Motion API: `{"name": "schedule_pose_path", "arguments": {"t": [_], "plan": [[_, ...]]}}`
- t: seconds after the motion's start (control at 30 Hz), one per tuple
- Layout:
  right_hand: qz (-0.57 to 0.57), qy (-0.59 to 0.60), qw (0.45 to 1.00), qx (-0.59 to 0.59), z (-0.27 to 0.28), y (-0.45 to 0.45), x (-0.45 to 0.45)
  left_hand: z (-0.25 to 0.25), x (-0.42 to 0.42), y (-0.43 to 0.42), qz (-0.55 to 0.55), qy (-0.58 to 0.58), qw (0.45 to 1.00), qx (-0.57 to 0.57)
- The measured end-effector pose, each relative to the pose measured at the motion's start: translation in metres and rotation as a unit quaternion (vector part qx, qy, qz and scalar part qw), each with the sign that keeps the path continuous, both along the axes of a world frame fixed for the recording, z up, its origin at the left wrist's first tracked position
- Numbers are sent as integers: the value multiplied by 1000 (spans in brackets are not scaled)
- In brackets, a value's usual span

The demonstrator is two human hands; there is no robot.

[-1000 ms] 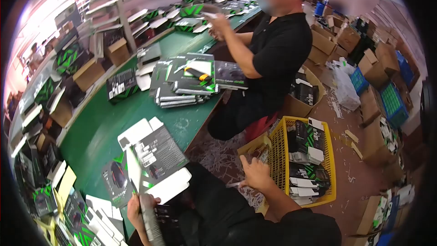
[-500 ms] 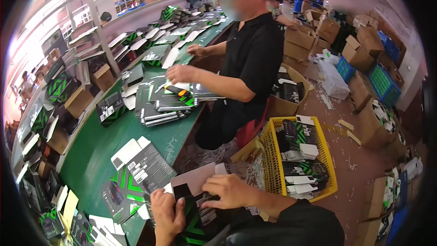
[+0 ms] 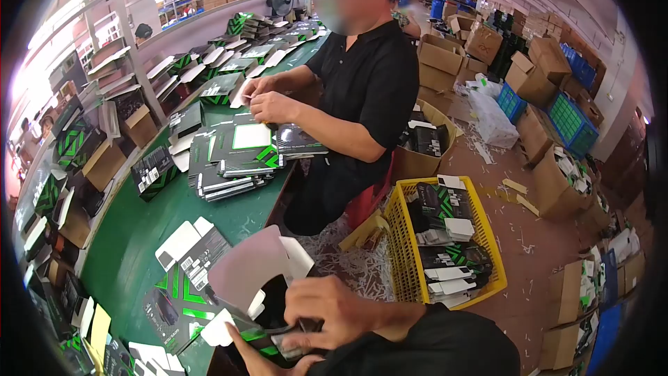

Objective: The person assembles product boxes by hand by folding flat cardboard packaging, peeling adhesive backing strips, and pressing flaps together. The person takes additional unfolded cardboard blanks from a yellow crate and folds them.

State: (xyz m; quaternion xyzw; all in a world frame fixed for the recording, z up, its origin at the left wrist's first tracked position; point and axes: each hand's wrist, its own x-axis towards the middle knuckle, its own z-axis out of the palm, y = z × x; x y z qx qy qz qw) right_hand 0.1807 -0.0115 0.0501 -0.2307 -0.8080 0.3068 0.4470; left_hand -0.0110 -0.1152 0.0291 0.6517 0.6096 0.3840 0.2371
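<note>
A black-and-green printed carton (image 3: 245,271) with its pale flap raised is low in the middle of the head view. My left hand (image 3: 259,356) grips it from below, thumb along the near left side. My right hand (image 3: 325,312) is curled over the carton's right side by the opening, fingers closed on its edge. Dark shapes show inside the opening; I cannot make out what they are. Just left, a flattened carton (image 3: 170,310) with green stripes lies on the green table (image 3: 115,264).
A yellow basket (image 3: 400,251) of cartons stands on the floor to my right. Across the table corner a co-worker (image 3: 362,90) in black handles a pale piece above a stack of flat cartons (image 3: 233,174). More cartons (image 3: 45,299) line the left shelf.
The carton in my hands has turned, and its flap now stands up with the opening showing. My left hand has gone lower. The co-worker's hands have come together.
</note>
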Motion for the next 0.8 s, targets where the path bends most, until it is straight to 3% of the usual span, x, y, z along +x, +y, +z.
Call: {"name": "schedule_pose_path", "arguments": {"t": [0.03,0.07,0.1,0.2,0.23,0.3,0.37,0.43,0.47,0.53,0.63,0.67,0.77,0.8], "plan": [[38,27,999,13,4,-1,-5,-1,0,2,-18,-90,995,-29],[80,48,996,13,9,-3,-11,-13,-3,2,-43,-53,997,34],[83,52,995,21,7,-3,-16,-19,0,0,-48,-212,976,-17],[79,63,990,99,2,3,-30,-33,-21,0,-103,-353,919,-143],[27,75,989,128,-1,3,-29,-35,-28,2,-92,-419,889,-163],[-76,97,975,183,-13,-3,-24,-41,-37,2,17,-426,887,-177],[-205,71,961,174,-40,4,-12,-56,-50,-4,48,-472,870,-133],[-92,37,995,-32,-51,14,3,-53,-55,-9,53,-471,867,-152],[6,76,982,-174,-63,14,4,-54,-57,-11,48,-472,864,-165],[190,151,866,-437,-89,5,5,-63,-56,-16,69,-501,842,-185],[276,105,845,-446,-102,8,9,-63,-60,-17,48,-489,846,-209],[262,89,826,-491,-103,5,7,-68,-62,-19,62,-482,846,-219],[309,48,837,-448,-104,9,7,-71,-68,-28,43,-485,843,-228],[313,32,814,-488,-96,6,6,-69,-70,-32,50,-474,853,-215]]}}
